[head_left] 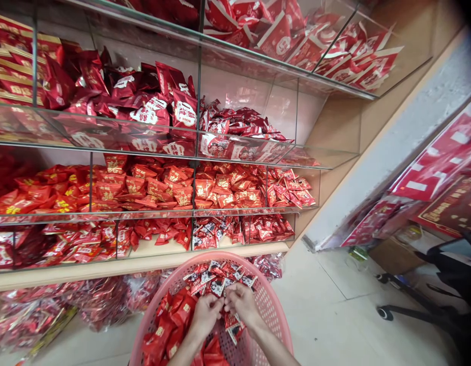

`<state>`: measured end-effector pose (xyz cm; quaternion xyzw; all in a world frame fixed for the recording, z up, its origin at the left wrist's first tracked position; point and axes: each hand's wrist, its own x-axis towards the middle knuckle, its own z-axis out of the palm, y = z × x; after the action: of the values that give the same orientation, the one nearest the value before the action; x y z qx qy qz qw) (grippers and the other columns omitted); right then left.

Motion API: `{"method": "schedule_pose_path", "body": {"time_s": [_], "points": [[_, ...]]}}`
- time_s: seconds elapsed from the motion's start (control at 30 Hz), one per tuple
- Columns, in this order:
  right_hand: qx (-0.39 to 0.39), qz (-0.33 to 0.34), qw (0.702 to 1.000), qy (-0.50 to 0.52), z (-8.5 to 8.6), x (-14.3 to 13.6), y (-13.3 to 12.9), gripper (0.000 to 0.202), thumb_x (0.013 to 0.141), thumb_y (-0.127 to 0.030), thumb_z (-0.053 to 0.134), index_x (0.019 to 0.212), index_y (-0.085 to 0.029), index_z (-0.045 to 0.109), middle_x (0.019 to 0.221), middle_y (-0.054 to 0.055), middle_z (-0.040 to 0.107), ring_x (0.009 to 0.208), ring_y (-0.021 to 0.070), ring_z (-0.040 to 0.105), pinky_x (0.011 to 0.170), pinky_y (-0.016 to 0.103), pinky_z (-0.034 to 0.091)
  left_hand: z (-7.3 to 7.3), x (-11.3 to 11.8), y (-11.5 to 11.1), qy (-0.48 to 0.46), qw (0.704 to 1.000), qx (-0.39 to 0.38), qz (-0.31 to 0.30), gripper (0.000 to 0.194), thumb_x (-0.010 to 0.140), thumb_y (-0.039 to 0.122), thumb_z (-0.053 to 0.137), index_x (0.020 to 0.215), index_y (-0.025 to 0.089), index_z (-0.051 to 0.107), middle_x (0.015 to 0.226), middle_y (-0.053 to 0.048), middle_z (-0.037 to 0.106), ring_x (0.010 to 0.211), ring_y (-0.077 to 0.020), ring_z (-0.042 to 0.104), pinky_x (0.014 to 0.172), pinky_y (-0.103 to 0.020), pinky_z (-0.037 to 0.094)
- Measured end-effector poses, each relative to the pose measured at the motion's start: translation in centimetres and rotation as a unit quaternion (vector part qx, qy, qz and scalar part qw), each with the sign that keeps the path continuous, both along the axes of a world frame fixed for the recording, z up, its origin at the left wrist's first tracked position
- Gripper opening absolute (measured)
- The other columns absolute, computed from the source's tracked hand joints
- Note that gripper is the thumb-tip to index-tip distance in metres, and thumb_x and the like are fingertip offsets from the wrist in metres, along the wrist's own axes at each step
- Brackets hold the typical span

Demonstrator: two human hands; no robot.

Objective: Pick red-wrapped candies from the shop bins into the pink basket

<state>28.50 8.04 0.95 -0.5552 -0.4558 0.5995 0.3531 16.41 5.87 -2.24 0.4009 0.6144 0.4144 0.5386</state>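
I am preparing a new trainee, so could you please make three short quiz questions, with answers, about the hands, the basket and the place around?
1. True or false: the left hand and the right hand are both above the pink basket.
2. The packets in the basket are mainly: A) blue; B) red; C) green.
3. Fill in: in the picture, the wheeled chair is to the ____ of the basket.

Key: 1 true; 2 B; 3 right.
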Motion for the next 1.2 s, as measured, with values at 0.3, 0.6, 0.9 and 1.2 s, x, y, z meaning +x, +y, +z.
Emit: {"method": "schedule_pose_path", "body": {"time_s": [0.3, 0.6, 0.9, 1.2], "points": [[0.000, 0.001, 1.000, -0.004, 0.0, 0.0, 0.0, 0.036, 0.065, -0.048, 0.058, 0.074, -0.014, 0.054, 0.055, -0.002, 0.059, 0.041, 0.0079, 0.051, 0.040, 0.019, 0.033, -0.5, 0.3, 0.4, 0.015, 0.999, 0.031, 0.011, 0.053, 0.059, 0.070, 0.049, 0.052, 0.018, 0.045, 0.047, 0.003, 0.047, 0.044, -0.0101, 0.045, 0.044, -0.022, 0.032], [-0.003, -0.002, 1.000, -0.005, -0.3, 0.0, 0.1, 0.037, 0.063, -0.050, 0.060, 0.074, -0.015, 0.054, 0.054, -0.003, 0.058, 0.040, 0.0076, 0.051, 0.038, 0.018, 0.030, -1.3, -0.3, 0.9, 0.036, 0.998, 0.057, 0.013, 0.054, 0.061, 0.071, 0.049, 0.049, 0.019, 0.039, 0.044, 0.005, 0.041, 0.042, -0.0090, 0.041, 0.044, -0.022, 0.031], [0.029, 0.017, 0.999, 0.022, 2.9, 0.1, 0.5, 0.034, 0.068, -0.050, 0.057, 0.071, -0.015, 0.053, 0.053, -0.001, 0.060, 0.040, 0.0082, 0.051, 0.039, 0.019, 0.031, -0.6, 0.2, -0.2, 0.037, 0.999, 0.033, -0.010, 0.057, 0.053, 0.072, 0.055, 0.044, 0.020, 0.036, 0.039, 0.006, 0.035, 0.037, -0.0075, 0.037, 0.042, -0.022, 0.028], [0.068, -0.020, 0.995, 0.065, 6.7, -2.9, 9.0, 0.017, 0.067, -0.030, 0.063, 0.071, -0.017, 0.053, 0.052, -0.003, 0.059, 0.041, 0.0091, 0.053, 0.036, 0.018, 0.035, 3.9, -6.3, -3.7, 0.106, 0.988, 0.112, 0.033, 0.045, 0.071, 0.059, 0.053, 0.053, 0.018, 0.047, 0.049, 0.004, 0.044, 0.051, -0.0103, 0.042, 0.053, -0.021, 0.035]]}}
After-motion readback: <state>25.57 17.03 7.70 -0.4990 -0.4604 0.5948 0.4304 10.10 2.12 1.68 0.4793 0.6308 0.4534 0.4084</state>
